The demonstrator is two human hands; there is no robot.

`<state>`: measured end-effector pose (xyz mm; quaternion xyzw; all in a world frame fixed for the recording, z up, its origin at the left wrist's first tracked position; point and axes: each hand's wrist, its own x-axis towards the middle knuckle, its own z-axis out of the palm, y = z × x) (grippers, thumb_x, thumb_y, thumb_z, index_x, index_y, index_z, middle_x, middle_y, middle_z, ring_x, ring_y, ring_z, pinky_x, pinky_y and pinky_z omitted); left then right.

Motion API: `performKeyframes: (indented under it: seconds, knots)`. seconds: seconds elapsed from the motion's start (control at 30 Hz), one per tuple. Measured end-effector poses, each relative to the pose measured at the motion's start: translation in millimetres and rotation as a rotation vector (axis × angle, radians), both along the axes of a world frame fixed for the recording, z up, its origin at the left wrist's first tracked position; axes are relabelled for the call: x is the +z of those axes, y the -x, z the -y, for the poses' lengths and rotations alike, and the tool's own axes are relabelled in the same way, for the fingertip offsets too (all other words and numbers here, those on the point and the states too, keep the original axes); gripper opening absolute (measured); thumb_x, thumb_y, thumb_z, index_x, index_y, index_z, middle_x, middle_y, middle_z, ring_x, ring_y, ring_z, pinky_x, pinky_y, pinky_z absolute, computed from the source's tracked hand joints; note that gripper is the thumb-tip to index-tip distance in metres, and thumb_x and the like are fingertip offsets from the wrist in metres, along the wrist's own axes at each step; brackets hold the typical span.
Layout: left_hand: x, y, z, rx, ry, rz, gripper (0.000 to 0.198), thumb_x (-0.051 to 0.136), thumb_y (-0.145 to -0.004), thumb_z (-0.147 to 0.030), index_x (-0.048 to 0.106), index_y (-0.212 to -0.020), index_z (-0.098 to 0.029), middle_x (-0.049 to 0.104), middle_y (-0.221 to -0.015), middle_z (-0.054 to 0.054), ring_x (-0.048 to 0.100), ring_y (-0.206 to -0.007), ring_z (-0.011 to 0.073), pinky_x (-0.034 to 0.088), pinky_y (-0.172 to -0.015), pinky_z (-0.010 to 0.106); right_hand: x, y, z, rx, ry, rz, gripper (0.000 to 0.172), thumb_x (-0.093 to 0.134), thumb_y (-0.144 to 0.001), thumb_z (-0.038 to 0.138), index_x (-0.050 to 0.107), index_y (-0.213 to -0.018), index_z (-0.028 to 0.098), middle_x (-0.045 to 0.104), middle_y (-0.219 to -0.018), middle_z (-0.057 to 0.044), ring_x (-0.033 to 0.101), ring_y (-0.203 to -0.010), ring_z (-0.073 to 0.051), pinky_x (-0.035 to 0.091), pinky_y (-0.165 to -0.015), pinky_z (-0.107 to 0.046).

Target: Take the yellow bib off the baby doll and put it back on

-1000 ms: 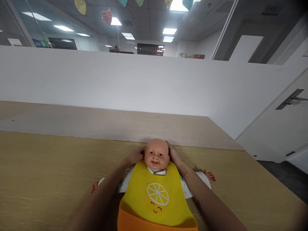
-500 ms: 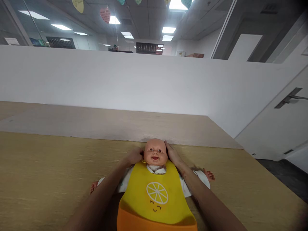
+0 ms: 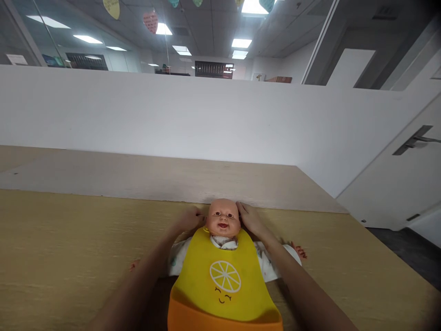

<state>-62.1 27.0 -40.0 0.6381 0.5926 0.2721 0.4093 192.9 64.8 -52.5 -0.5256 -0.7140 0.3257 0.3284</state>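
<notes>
Two hands on doll: left hand [image 3: 189, 219], fingers bunched against side of head; right hand [image 3: 252, 220], fingers together, lying along other side; firmness of grip cannot tell. Doll [image 3: 223, 219] on its back, mid-table, arms out, two doll hands [image 3: 299, 251] showing. Yellow bib [image 3: 223, 276] over white onesie [image 3: 177, 259]; orange pocket [image 3: 223, 317] along bib's lower edge, inside hidden. Wood table [image 3: 69, 230] under doll, pale board [image 3: 155, 181] beyond. White partition [image 3: 172, 119] behind, door handle [image 3: 413, 140] at right, paper hearts [image 3: 150, 22] hanging above.
</notes>
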Motion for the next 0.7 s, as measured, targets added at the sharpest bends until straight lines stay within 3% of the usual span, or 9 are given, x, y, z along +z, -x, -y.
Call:
performKeyframes:
  seconds: [0.07, 0.17, 0.33, 0.7]
  knots:
    - [4.7, 5, -1, 0.011, -0.058, -0.178, 0.032, 0.059, -0.071, -0.022, 0.043, -0.044, -0.019, 0.042, -0.048, 0.000, 0.051, -0.066, 0.0205, 0.032, -0.067, 0.030, 10.4, -8, 0, 0.036, -0.061, 0.173, 0.043, 0.032, -0.095, 0.042, 0.062, -0.076, 0.017, 0.068, -0.082, -0.009, 0.058, -0.076, -0.021, 0.034, -0.066, -0.029]
    - [13.8, 10, 2, -0.016, -0.109, -0.385, 0.029, 0.053, -0.077, -0.021, 0.048, -0.049, -0.018, 0.053, -0.058, 0.005, 0.054, -0.070, 0.0213, 0.035, -0.070, 0.031, 22.9, -19, 1, 0.087, -0.086, 0.406, 0.034, 0.037, -0.091, 0.029, 0.067, -0.082, 0.016, 0.070, -0.087, -0.012, 0.060, -0.076, -0.021, 0.032, -0.064, -0.029]
    - [26.5, 6, 11, -0.108, -0.085, -0.628, 0.020, 0.051, -0.081, -0.017, 0.068, -0.070, -0.015, 0.071, -0.085, 0.013, 0.063, -0.084, 0.0246, 0.041, -0.077, 0.031, 31.1, -26, 12, 0.176, 0.132, 0.749, 0.030, 0.044, -0.085, 0.022, 0.072, -0.090, 0.012, 0.071, -0.094, -0.017, 0.062, -0.077, -0.023, 0.032, -0.060, -0.028]
    - [29.5, -4, 17, -0.235, -0.029, -0.847, 0.027, 0.052, -0.087, -0.027, 0.076, -0.085, -0.014, 0.074, -0.097, 0.016, 0.068, -0.090, 0.0270, 0.045, -0.076, 0.031, 29.1, -22, 15, 0.193, 0.141, 0.844, 0.026, 0.050, -0.082, 0.022, 0.074, -0.081, 0.013, 0.072, -0.090, -0.017, 0.066, -0.079, -0.024, 0.032, -0.059, -0.028]
